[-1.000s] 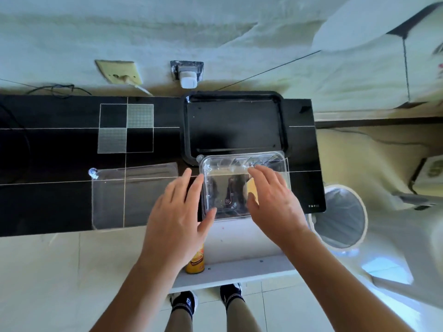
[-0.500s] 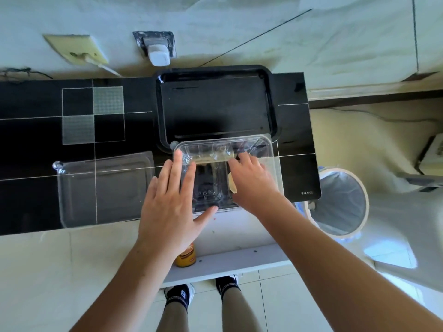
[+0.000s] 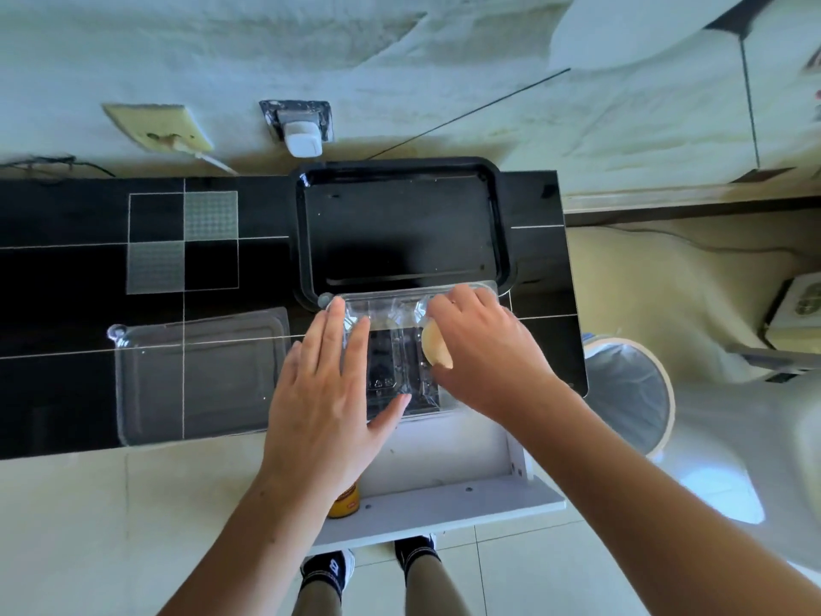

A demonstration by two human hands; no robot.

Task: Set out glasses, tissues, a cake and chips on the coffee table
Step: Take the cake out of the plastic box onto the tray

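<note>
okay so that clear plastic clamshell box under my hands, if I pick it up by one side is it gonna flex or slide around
Likely it will flex: the clear plastic box looks thin-walled and moulded, so one-sided lifting may twist it. It probably weighs little, with only a small cake showing inside, by the right hand. It may slide on the glossy black table; the left hand lying flat against it should help.

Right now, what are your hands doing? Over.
Left hand flat, steadying clear container. Right hand gripping cake. Black tray beyond, nothing blocking.
</note>
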